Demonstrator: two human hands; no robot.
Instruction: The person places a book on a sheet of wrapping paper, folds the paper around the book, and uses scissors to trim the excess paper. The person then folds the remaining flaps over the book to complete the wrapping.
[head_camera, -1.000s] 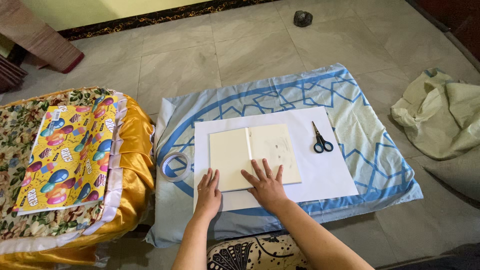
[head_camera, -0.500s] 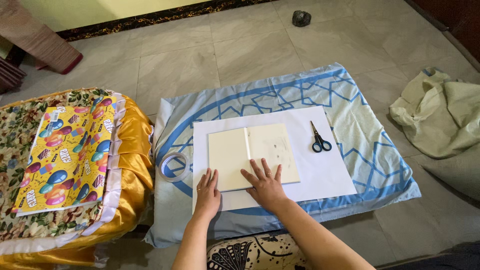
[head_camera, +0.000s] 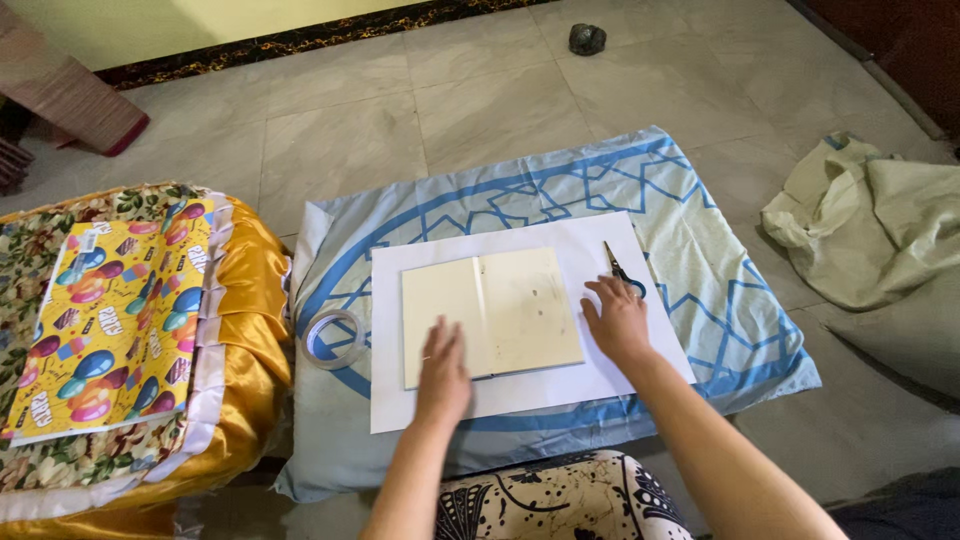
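Your left hand (head_camera: 444, 366) lies flat and open on the cream open book (head_camera: 490, 315), palm down across its lower edge near the spine, fingers spread toward the middle of the pages. The book lies face-up in the middle of a large white sheet of paper (head_camera: 610, 370), and that sheet is spread over a light blue pillow with a darker blue geometric pattern (head_camera: 700, 230), which sits on the tiled floor (head_camera: 500, 100).

Your right hand (head_camera: 617, 318) is off the book, out on the white sheet just beside its right edge. The fingers are loosely open and reaching onto the blue-handled scissors (head_camera: 618, 270); the fingertips cover the handles, with the blades pointing away from you. I cannot tell whether the fingers have actually closed on the handles.

On the left, a roll of clear tape (head_camera: 332, 339) rests on the pillow just beside the white sheet's left edge. Further left, a sheet of yellow gift wrap with balloons (head_camera: 110, 320) lies on a floral cushion with gold satin trim (head_camera: 250, 330). To the right, a crumpled pale cloth (head_camera: 870, 220) sits on the floor, well apart from the pillow. A small dark object (head_camera: 587, 38) rests on the tiles at the far end.
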